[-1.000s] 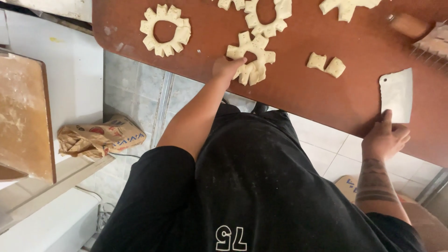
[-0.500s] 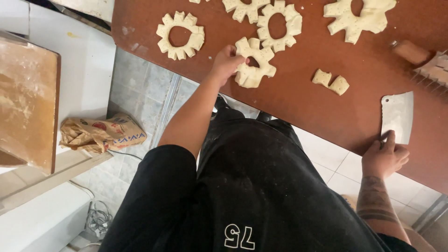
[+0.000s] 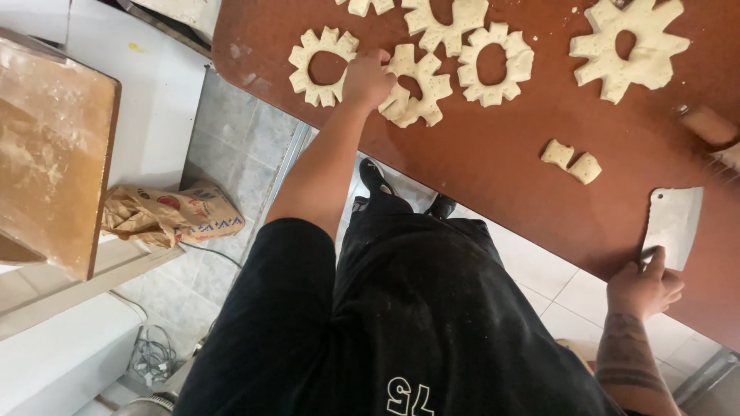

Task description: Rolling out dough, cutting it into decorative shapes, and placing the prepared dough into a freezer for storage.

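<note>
The right hand [image 3: 644,286] gripped the scraper [image 3: 673,226] at the table's [image 3: 493,177] near right edge, fingers closed on its handle. Farther left, the left hand [image 3: 368,79] rested on a notched dough ring [image 3: 414,88], fingers curled; whether they pinched it I could not tell. More rings [image 3: 322,66] lay beside it.

I see left hand [image 3: 368,77] on the worktop [image 3: 493,185], touching a dough ring [image 3: 412,86] between two other rings [image 3: 322,66] [image 3: 494,63]. Right hand [image 3: 644,286] at the near edge, on the scraper [image 3: 674,225]. Two dough scraps [image 3: 571,161] lie between. Paper bag [image 3: 166,214] on the floor, left.
</note>
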